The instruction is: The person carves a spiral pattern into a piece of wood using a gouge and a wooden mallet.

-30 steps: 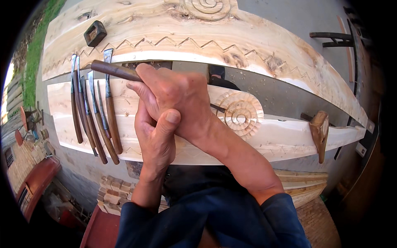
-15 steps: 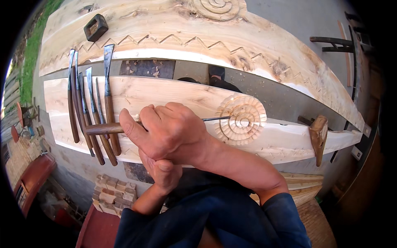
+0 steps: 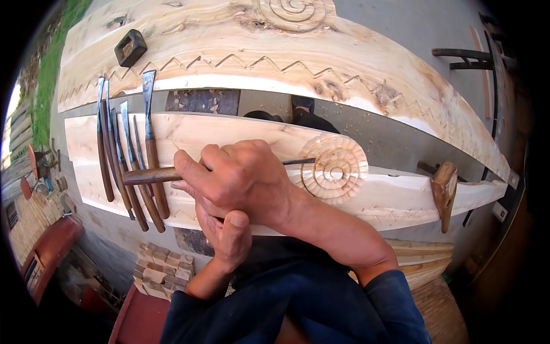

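Observation:
My right hand (image 3: 238, 172) is closed round a carving chisel (image 3: 152, 175). Its wooden handle sticks out to the left, and the thin dark blade points right. The blade's tip meets the left part of a carved spiral rosette (image 3: 334, 169) with a scalloped rim, on the nearer pale wooden board (image 3: 229, 123). My left hand (image 3: 226, 232) is tucked beneath the right one, thumb up; its fingers are mostly hidden. Left of both hands, several wood-handled chisels (image 3: 152, 149) lie side by side across the board.
A wooden mallet-like piece (image 3: 444, 189) rests across the board's narrow right end. Beyond a gap lies a second board (image 3: 212, 34) with a zigzag groove, a spiral and a dark hollow block (image 3: 130, 48). Small wood blocks (image 3: 163, 266) are stacked at lower left.
The chisel tip has shifted slightly left and away on the rosette. My right hand has tilted a little, and my left thumb sits slightly higher. The whole view has shifted slightly.

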A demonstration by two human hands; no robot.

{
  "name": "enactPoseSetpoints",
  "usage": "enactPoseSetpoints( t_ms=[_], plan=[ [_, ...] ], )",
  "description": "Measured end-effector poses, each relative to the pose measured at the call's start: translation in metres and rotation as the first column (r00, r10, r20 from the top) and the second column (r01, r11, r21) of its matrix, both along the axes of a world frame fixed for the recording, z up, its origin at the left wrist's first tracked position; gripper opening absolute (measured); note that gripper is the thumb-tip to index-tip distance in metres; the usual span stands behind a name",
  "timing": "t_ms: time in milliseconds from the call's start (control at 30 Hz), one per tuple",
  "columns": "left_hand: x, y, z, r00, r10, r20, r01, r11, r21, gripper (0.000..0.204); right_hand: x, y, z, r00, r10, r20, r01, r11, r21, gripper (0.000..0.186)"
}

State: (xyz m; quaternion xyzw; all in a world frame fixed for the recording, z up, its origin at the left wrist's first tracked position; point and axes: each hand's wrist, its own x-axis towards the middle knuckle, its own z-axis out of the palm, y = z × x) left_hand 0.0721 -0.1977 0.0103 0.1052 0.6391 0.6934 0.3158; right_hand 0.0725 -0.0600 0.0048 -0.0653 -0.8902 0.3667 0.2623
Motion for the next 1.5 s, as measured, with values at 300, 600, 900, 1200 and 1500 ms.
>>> enactPoseSetpoints(
  t_ms=[300, 600, 900, 1200, 1500],
  plan=[
    [-0.001, -0.001, -0.007, 0.999, 0.034, 0.015, -0.033, 0.999, -0.020, 0.114, -0.003, 0.003, 0.000, 0.995, -0.042, -0.087, 0.054, 0.988, 0.143, 0.033],
    [-0.008, 0.006, 0.001, 1.000, -0.001, 0.012, 0.001, 0.999, -0.034, 0.106, -0.006, 0.005, -0.002, 0.995, -0.080, -0.065, 0.079, 0.997, -0.019, 0.033],
    [-0.016, 0.031, 0.002, 0.999, 0.042, 0.007, -0.043, 0.998, 0.042, 0.099, -0.017, 0.013, -0.011, 0.973, -0.231, 0.002, 0.231, 0.973, 0.021, 0.030],
    [-0.031, 0.030, 0.003, 0.998, -0.028, -0.057, 0.029, 0.999, 0.016, 0.090, -0.026, 0.021, -0.003, 0.948, -0.279, 0.152, 0.301, 0.942, -0.151, 0.021],
    [-0.020, 0.019, -0.010, 0.984, -0.053, -0.170, 0.043, 0.997, -0.067, 0.081, -0.021, 0.016, -0.008, 0.949, -0.250, 0.194, 0.279, 0.950, -0.138, 0.014]
  ],
)
